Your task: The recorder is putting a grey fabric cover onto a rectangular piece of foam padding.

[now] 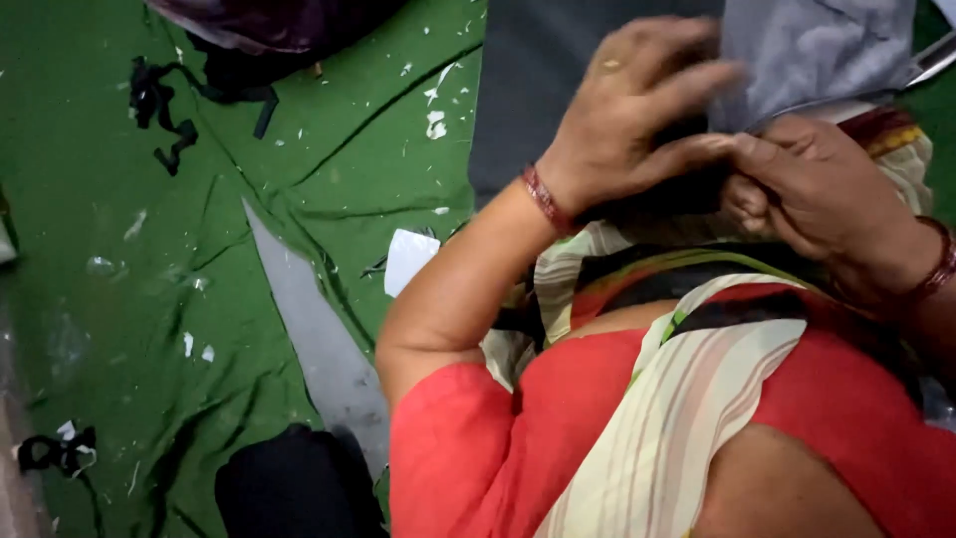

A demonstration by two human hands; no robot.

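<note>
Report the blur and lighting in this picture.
Head view: left hand and right hand smeared by motion on the pale grey cloth piece; wrinkled green cloth sheet soft, evenly lit, without glare; lower corners darker.

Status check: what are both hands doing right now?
Left hand flat on grey cloth. Right hand pinching its edge. Scissors alongside.
</note>
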